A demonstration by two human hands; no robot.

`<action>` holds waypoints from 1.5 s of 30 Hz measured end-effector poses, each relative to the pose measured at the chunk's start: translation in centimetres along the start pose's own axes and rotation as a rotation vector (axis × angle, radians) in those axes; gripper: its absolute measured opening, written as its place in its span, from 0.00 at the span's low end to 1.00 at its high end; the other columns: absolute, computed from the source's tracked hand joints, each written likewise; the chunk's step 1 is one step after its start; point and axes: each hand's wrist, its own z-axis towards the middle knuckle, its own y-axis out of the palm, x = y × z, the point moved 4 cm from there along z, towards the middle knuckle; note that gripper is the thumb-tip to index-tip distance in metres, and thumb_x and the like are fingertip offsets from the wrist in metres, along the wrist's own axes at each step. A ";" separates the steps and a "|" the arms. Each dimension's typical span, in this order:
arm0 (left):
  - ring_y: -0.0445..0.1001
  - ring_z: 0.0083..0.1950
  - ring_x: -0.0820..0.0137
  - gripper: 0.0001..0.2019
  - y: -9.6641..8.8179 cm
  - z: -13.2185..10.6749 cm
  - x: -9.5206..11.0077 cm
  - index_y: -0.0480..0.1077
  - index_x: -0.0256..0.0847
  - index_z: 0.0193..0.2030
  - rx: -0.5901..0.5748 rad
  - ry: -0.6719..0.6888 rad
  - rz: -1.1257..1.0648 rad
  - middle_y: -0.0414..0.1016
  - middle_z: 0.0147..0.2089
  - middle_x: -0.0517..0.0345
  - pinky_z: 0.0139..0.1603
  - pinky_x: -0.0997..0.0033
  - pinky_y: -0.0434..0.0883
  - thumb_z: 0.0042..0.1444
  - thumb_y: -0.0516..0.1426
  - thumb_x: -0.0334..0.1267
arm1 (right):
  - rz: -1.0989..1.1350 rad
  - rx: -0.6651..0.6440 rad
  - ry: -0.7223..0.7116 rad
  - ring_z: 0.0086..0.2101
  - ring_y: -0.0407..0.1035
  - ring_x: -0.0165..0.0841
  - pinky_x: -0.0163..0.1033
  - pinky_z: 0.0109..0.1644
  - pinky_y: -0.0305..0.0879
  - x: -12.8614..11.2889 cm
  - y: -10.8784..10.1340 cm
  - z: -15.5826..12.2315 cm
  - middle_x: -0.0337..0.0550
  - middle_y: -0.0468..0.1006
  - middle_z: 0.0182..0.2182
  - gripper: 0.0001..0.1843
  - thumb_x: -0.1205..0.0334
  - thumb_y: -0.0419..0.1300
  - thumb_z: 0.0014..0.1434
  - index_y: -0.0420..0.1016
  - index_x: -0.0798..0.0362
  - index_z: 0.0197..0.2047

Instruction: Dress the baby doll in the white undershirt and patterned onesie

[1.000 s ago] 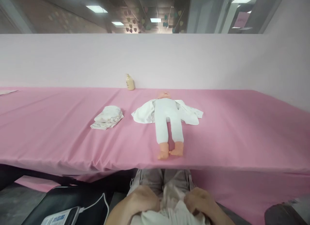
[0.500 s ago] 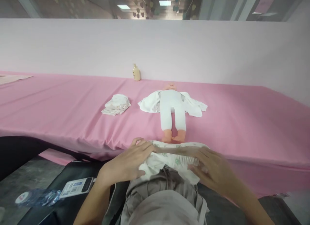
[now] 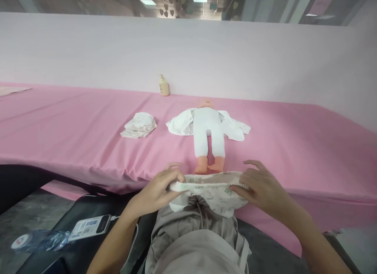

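My left hand (image 3: 160, 191) pinches the left end of the waistband of small white printed baby pants (image 3: 216, 197). My right hand (image 3: 262, 185) grips the other end between thumb and fingers. Above my lap, the waist is stretched wide, its opening facing up, and the two legs hang below. Just beyond the pants lies a baby doll (image 3: 208, 126), feet towards me, in white leggings with bare feet. White cloth (image 3: 181, 122) spreads out on both sides of the doll. Most of its head is hidden behind its body.
A folded stack of white cloth (image 3: 140, 125) rests left of the doll on the pink-covered table (image 3: 76, 124). A pump bottle (image 3: 164, 86) stands by the wall. On a black chair (image 3: 79, 250) at lower left are a clear bottle (image 3: 44, 240) and a phone-like device (image 3: 90, 227).
Both hands have shifted their grip onto the waistband ends. The waist has been drawn into an open, taut shape, and the right hand's fingers have lifted. The doll stays in place.
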 end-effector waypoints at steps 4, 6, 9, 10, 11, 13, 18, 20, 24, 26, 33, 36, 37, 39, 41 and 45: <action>0.60 0.28 0.73 0.19 0.5 -0.4 1.0 0.52 0.41 0.25 -0.222 0.184 -0.343 0.58 0.23 0.64 0.49 0.62 0.64 0.56 0.55 0.51 | 0.109 0.002 0.007 0.18 0.51 0.23 0.45 0.54 0.62 0.3 -0.1 0.0 0.29 0.56 0.16 0.22 0.56 0.56 0.63 0.56 0.53 0.19; 0.58 0.28 0.72 0.22 0.3 -0.3 1.4 0.51 0.41 0.23 -0.248 0.222 -0.305 0.56 0.22 0.63 0.46 0.62 0.63 0.55 0.52 0.56 | 0.120 0.019 0.002 0.19 0.53 0.23 0.47 0.55 0.61 0.5 -0.3 0.1 0.30 0.57 0.16 0.22 0.56 0.57 0.62 0.57 0.53 0.19; 0.58 0.30 0.70 0.18 -0.6 0.0 0.7 0.57 0.40 0.23 -0.091 0.166 0.064 0.58 0.23 0.60 0.43 0.61 0.60 0.58 0.51 0.50 | 0.057 0.055 -0.003 0.20 0.54 0.24 0.49 0.55 0.61 1.2 -0.8 0.1 0.31 0.58 0.16 0.22 0.57 0.59 0.60 0.57 0.53 0.19; 0.58 0.31 0.69 0.16 -1.0 0.1 0.3 0.61 0.40 0.23 -0.006 0.137 0.236 0.60 0.24 0.59 0.44 0.61 0.59 0.58 0.52 0.46 | 0.018 0.073 -0.007 0.20 0.55 0.24 0.49 0.55 0.61 1.6 -1.0 0.1 0.31 0.59 0.16 0.21 0.58 0.59 0.60 0.58 0.53 0.18; 0.59 0.32 0.69 0.14 -1.4 0.2 -0.2 0.64 0.40 0.24 0.080 0.110 0.404 0.62 0.25 0.58 0.44 0.60 0.58 0.58 0.53 0.44 | -0.028 0.093 -0.013 0.21 0.56 0.25 0.50 0.55 0.61 1.9 -1.2 0.1 0.31 0.60 0.16 0.20 0.59 0.60 0.59 0.59 0.53 0.19; 0.60 0.33 0.68 0.11 -2.3 0.3 -1.1 0.70 0.41 0.27 0.233 0.067 0.662 0.65 0.27 0.57 0.43 0.60 0.58 0.56 0.56 0.44 | -0.125 0.123 -0.014 0.22 0.59 0.26 0.50 0.55 0.61 2.6 -1.6 0.0 0.33 0.64 0.18 0.16 0.62 0.60 0.58 0.63 0.52 0.21; 0.69 0.40 0.65 0.10 -2.8 0.8 -2.6 0.71 0.41 0.29 0.404 -0.023 0.668 0.71 0.35 0.53 0.44 0.63 0.65 0.55 0.57 0.45 | -0.240 0.164 0.076 0.29 0.67 0.32 0.52 0.53 0.64 4.1 -1.5 0.0 0.38 0.69 0.24 0.14 0.60 0.60 0.59 0.67 0.50 0.23; 0.72 0.46 0.65 0.10 -2.2 1.0 -2.9 0.69 0.40 0.30 0.458 -0.067 0.500 0.74 0.42 0.52 0.48 0.65 0.68 0.56 0.56 0.44 | -0.266 0.191 0.127 0.35 0.70 0.36 0.52 0.51 0.67 4.7 -0.9 -0.3 0.42 0.73 0.29 0.13 0.59 0.59 0.60 0.68 0.50 0.24; 0.75 0.38 0.69 0.10 0.2 0.9 -4.0 0.68 0.39 0.30 0.550 -0.271 0.102 0.76 0.35 0.56 0.43 0.70 0.71 0.54 0.59 0.44 | -0.234 0.176 0.216 0.37 0.73 0.35 0.42 0.40 0.72 6.0 1.0 -1.4 0.44 0.78 0.34 0.10 0.63 0.53 0.64 0.74 0.51 0.33; 0.73 0.31 0.72 0.12 1.4 0.7 -4.8 0.68 0.38 0.30 0.595 -0.385 -0.086 0.73 0.27 0.60 0.34 0.74 0.70 0.51 0.61 0.45 | -0.155 0.187 0.272 0.36 0.75 0.35 0.39 0.36 0.73 6.3 1.6 -1.7 0.43 0.79 0.34 0.11 0.63 0.52 0.65 0.75 0.51 0.35; 0.70 0.29 0.75 0.15 2.3 0.9 -4.7 0.68 0.36 0.30 0.634 -0.409 -0.401 0.70 0.26 0.61 0.28 0.79 0.67 0.42 0.67 0.41 | 0.066 0.215 0.383 0.38 0.75 0.34 0.38 0.39 0.73 5.5 0.6 -1.2 0.41 0.80 0.38 0.10 0.64 0.52 0.64 0.75 0.51 0.40; 0.68 0.27 0.76 0.14 2.5 1.0 -4.2 0.68 0.37 0.30 0.580 -0.376 -0.501 0.69 0.26 0.61 0.27 0.79 0.66 0.43 0.66 0.41 | 0.110 0.192 0.417 0.37 0.75 0.33 0.38 0.37 0.72 5.5 0.2 -1.3 0.42 0.79 0.39 0.11 0.65 0.50 0.65 0.73 0.50 0.41; 0.67 0.27 0.77 0.13 2.6 1.0 -4.1 0.68 0.37 0.29 0.594 -0.367 -0.505 0.69 0.26 0.62 0.27 0.79 0.65 0.44 0.65 0.41 | 0.117 0.194 0.424 0.37 0.74 0.33 0.37 0.36 0.72 5.6 0.1 -1.3 0.42 0.79 0.38 0.11 0.65 0.49 0.65 0.73 0.50 0.41; 0.65 0.27 0.78 0.12 2.5 0.7 -4.1 0.69 0.36 0.30 0.661 -0.362 -0.451 0.68 0.27 0.62 0.26 0.80 0.64 0.46 0.64 0.42 | 0.112 0.206 0.429 0.36 0.74 0.32 0.36 0.35 0.71 5.6 0.0 -1.4 0.42 0.78 0.37 0.11 0.66 0.48 0.65 0.72 0.50 0.41; 0.67 0.30 0.77 0.12 2.4 0.6 -4.1 0.71 0.37 0.36 0.710 -0.354 -0.342 0.69 0.30 0.61 0.30 0.79 0.66 0.47 0.64 0.41 | 0.092 0.214 0.432 0.37 0.73 0.33 0.36 0.35 0.70 5.5 -0.1 -1.5 0.43 0.78 0.37 0.12 0.66 0.47 0.65 0.71 0.50 0.42; 0.70 0.39 0.71 0.13 2.3 1.0 -3.5 0.74 0.40 0.44 0.580 -0.282 -0.070 0.71 0.36 0.56 0.42 0.72 0.68 0.55 0.58 0.42 | 0.067 0.235 0.456 0.36 0.73 0.35 0.37 0.34 0.70 5.0 -0.2 -1.4 0.47 0.77 0.39 0.14 0.64 0.46 0.65 0.71 0.51 0.47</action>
